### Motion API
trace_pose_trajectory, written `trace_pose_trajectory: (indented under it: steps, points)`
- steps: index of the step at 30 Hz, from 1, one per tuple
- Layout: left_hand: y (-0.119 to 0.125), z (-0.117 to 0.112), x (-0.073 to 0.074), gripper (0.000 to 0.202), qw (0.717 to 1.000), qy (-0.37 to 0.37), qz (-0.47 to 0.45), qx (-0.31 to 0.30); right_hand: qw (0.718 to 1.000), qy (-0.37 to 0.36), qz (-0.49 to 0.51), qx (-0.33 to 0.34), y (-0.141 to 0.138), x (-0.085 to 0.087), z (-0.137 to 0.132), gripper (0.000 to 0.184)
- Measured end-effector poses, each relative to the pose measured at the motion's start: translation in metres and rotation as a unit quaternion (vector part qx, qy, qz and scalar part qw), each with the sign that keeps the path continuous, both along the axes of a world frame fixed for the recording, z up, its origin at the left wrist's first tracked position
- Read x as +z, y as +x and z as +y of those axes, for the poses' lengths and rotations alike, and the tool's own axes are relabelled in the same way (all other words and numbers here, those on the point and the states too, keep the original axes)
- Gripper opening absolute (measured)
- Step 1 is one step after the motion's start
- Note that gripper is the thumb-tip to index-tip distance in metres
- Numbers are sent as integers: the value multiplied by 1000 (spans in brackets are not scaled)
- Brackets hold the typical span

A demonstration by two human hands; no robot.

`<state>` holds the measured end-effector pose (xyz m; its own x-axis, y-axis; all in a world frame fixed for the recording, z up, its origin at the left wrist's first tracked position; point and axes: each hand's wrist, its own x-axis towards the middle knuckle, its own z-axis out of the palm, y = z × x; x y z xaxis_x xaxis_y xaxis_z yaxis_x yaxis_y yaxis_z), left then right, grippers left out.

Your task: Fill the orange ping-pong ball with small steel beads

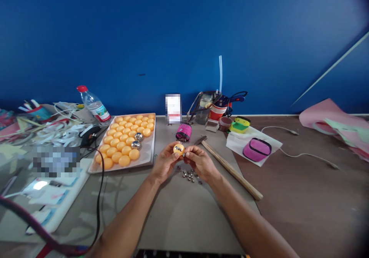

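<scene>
An orange ball (178,147), much like a ping-pong ball, carries a few shiny metal studs on its face. My left hand (165,162) is closed around it, thumb and fingers on its sides. Just right of the ball, my right hand (198,160) pinches with thumb and forefinger; a small shiny stud seems to sit at the fingertips. Below the hands a loose heap of metal studs (188,175) lies on the grey tabletop (190,219). Behind them a small magenta pouch (183,132) lies on its side, its mouth toward me.
Left stands a white tray (153,139) of orange balls (117,157), with two silver stud-covered balls (136,144) among them. A wooden-handled hammer (230,169) lies right of my hands. Farther right are a magenta case (257,149) and a cable (308,158). A bottle (96,106) leans behind the tray.
</scene>
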<state>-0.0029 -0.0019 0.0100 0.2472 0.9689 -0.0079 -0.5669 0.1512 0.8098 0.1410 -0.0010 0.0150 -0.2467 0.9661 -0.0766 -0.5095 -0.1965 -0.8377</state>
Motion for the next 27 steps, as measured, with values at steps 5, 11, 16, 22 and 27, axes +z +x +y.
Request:
trace_pose_trajectory:
  steps: [5,11,16,22,27]
  points:
    - [1,0,-1,39,1000,4,12,5,1000,-7,7,-1,-1,-1,0,23]
    - [0,0,-1,39,1000,7,13,6,1000,-8,5,0,-1,0,-1,23]
    - [0,1,-4,39,1000,12,24,10,1000,-12,10,11,-1,-2,0,22]
    - [1,0,-3,39,999,19,34,15,1000,-16,18,20,1,-2,0,23]
    - [2,0,0,38,998,28,43,32,999,-22,11,20,2,-1,1,25]
